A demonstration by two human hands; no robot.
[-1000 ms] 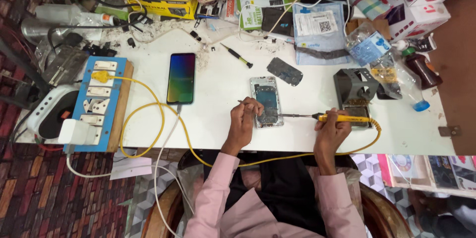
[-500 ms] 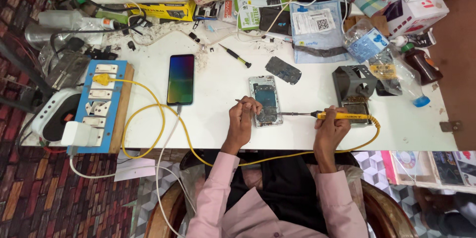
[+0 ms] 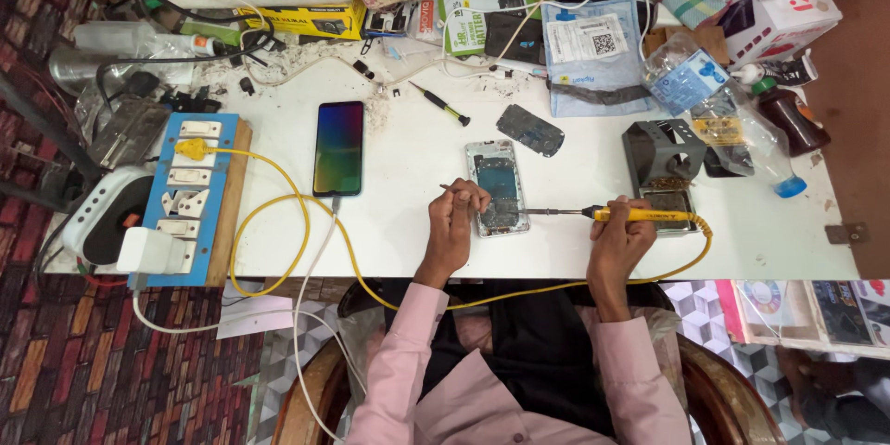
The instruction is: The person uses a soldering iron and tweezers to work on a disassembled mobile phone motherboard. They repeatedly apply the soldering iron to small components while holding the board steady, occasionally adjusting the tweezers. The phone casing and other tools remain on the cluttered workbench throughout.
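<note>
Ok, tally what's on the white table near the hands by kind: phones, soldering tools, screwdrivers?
Phones: 2, opened phone, lit phone
Soldering irons: 1, yellow iron in right hand
Iron stands: 1, metal stand
Screwdrivers: 1, small screwdriver
Total: 5

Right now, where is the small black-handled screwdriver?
In the head view, the small screwdriver lies on the white table, toward the back, between the lit smartphone and the detached phone back cover.

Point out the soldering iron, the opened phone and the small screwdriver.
soldering iron [image 3: 640, 215], head view, on its yellow handle.
opened phone [image 3: 496, 176], head view, on its exposed inside.
small screwdriver [image 3: 443, 106], head view, on its shaft near the handle.
</note>
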